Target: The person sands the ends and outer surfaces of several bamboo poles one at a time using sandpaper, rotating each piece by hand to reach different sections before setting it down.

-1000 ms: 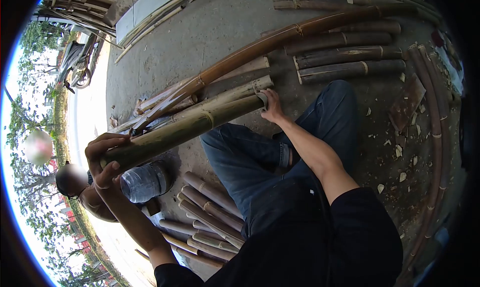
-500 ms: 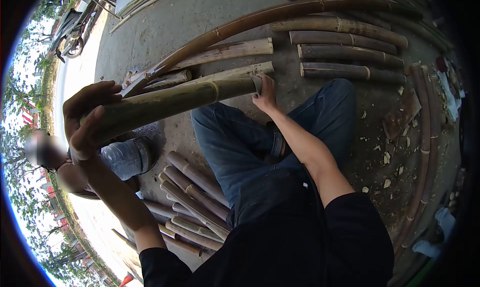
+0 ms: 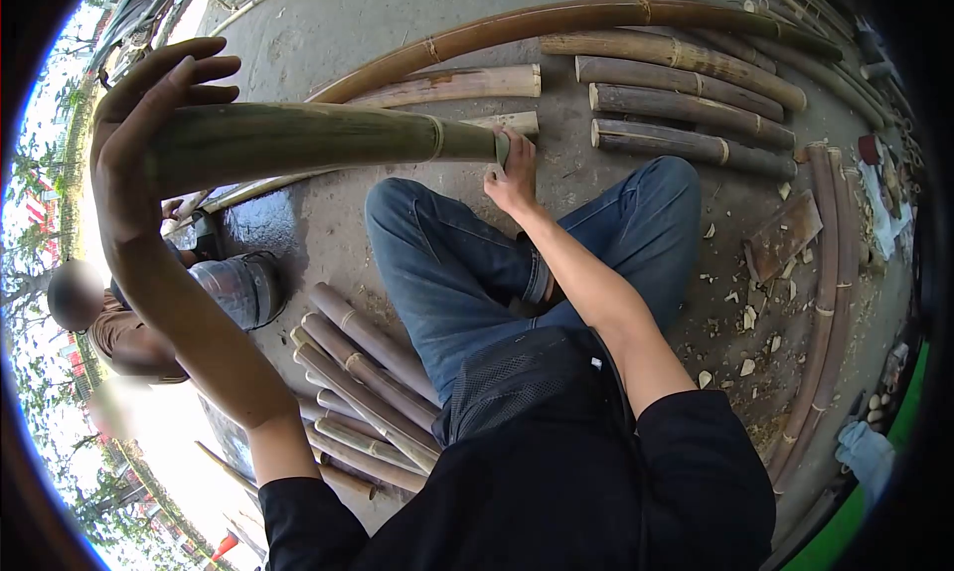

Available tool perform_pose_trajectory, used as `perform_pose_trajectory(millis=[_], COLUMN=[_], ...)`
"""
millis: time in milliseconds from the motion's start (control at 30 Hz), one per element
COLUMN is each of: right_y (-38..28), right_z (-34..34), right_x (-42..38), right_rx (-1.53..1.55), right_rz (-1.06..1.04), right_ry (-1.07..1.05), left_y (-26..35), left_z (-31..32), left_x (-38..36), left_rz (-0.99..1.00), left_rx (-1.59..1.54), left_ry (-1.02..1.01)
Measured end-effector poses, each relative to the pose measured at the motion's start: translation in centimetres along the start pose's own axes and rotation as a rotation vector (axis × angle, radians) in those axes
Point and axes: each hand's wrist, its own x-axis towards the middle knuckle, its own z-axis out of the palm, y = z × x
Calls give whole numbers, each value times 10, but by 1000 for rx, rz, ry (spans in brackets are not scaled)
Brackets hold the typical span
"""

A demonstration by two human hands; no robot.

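Observation:
A thick green bamboo pole (image 3: 308, 139) with a ring-like node is held up across my view, above the floor. My left hand (image 3: 129, 134) bears its left end, the palm against the end and the long fingers reaching past it. At the right end, my right hand (image 3: 513, 176) is closed with a thin greyish sheet (image 3: 502, 151) in its fingers, pressed against the bamboo. The sheet's material is not clear. Part of the pole's left end is hidden by the left hand and wrist.
Cut bamboo lengths (image 3: 686, 114) lie in a row at the upper right, and more (image 3: 368, 357) lie by my left knee. A long bent bamboo (image 3: 537, 19) arches behind. At left, another person (image 3: 139, 342) sits near a large water bottle (image 3: 234, 288). Chips surround a rusty plate (image 3: 782, 235).
The pole's left end has risen with my left hand, so the pole lies more level in view. My right hand stays at the other end, shifted slightly left and up.

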Motion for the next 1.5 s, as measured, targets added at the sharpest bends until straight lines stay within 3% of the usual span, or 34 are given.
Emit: perform_pose_trajectory(millis=[100, 300, 400, 500, 600, 767, 867, 900, 1033, 1133, 1200, 1267, 1367, 1500], right_y=[7, -186, -215, -176, -89, 67, 84, 83, -23, -49, -8, 42, 48, -56], right_z=[2, -24, -28, -7, 15, 19, 20, 36, 9, -4, 10, 26, 22, 5], right_x=[6, 89, 100, 77, 37, -35, -37, -35, 15, 22, 3, -19, -23, 7], right_rx=[-8, 272, 291, 247, 66, -196, -130, -42, 185, 193, 171, 45, -6, 177], right_rz=[-64, -309, -328, -288, -140, 177, 182, 304, -3, -103, -65, 276, 377, -57], right_ry=[19, 318, 398, 428, 279, -312, -353, -288, 3, 37, -11, -169, -299, -147], left_y=[2, 11, 13, 8, -7, -6, -14, -15, -17, -29, -37, -47, -62, -70], left_z=[0, 7, 2, -2, -12, -8, -13, -14, -20, -29, -37, -44, -57, -64], left_x=[9, 34, 40, 37, 32, 24, 32, 33, 38, 36, 31, 24, 14, 12], left_rz=[-19, 27, -3, -22, -36, -17, 54, 60, 73, 39, 32, 1, -17, -43], left_rx=[19, 93, 104, 69, 18, -10, -59, -59, -35, -23, -40, -26, -20, 5], left_ry=[27, 83, 44, 50, 37, 29, -5, -8, -38, -40, -43, -18, -12, -12])
